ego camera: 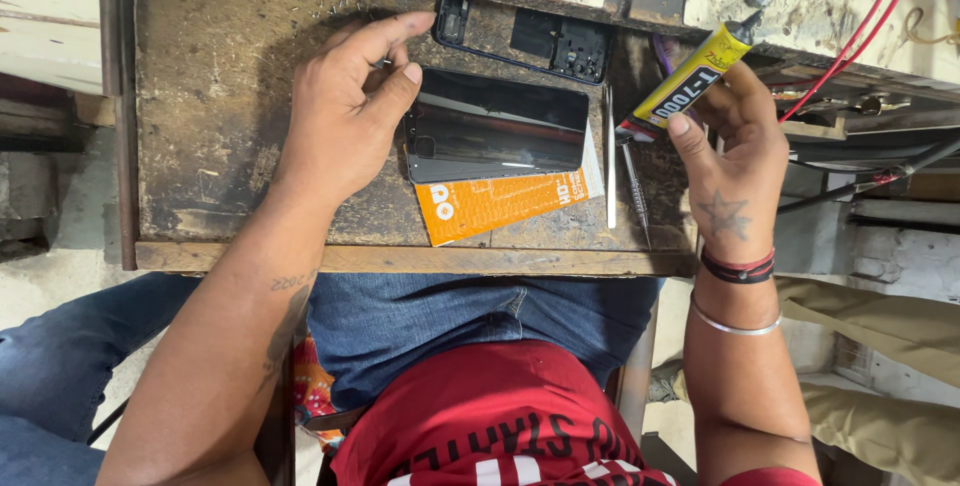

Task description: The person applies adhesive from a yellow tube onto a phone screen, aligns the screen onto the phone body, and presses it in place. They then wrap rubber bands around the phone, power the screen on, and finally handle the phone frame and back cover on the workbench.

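On the counter (220, 96): my left hand (345, 106) rests, fingers loose, on the black phone (497, 124), my right hand (735, 141) grips the yellow glue tube (690, 76); I judge gluing not yet begun.

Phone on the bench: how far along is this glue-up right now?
Done: the phone lies apart from the black frame above it. In hand: right hand holds the yellow glue tube, left hand steadies the phone's edge. Left: no glue visible on either part; they lie unjoined.
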Demonstrator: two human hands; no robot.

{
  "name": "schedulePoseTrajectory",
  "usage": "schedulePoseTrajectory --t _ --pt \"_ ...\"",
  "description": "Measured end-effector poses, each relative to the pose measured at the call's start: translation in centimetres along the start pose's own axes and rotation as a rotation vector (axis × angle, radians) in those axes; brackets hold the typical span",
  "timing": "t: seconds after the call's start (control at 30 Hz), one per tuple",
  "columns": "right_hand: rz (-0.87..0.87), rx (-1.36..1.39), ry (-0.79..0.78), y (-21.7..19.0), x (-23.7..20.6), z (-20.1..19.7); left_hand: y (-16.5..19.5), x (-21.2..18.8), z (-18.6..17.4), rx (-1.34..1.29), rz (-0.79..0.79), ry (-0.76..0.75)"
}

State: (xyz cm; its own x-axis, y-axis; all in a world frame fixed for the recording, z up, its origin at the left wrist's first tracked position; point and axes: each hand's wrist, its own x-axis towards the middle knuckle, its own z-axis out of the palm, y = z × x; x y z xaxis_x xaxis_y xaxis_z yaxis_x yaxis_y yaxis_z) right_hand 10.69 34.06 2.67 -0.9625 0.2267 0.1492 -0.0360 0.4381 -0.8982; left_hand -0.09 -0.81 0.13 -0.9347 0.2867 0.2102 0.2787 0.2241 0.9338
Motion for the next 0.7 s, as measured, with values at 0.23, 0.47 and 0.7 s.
schedulePoseTrajectory --t 0.23,0.47,0.7 --pt "-0.096 -0.055 0.127 0.3 -1.3 0.5 0.1 -0.1 0.1 -0.023 -0.033 -0.002" --pt "-0.323 -0.439 0.248 -3.8 -3.0 2.9 -0.1 -0.3 0.0 0.0 -0.008 0.007" --pt "-0.456 -0.673 -0.276 -8.7 -0.7 5.9 0.0 -0.5 0.0 -0.025 -0.025 0.008"
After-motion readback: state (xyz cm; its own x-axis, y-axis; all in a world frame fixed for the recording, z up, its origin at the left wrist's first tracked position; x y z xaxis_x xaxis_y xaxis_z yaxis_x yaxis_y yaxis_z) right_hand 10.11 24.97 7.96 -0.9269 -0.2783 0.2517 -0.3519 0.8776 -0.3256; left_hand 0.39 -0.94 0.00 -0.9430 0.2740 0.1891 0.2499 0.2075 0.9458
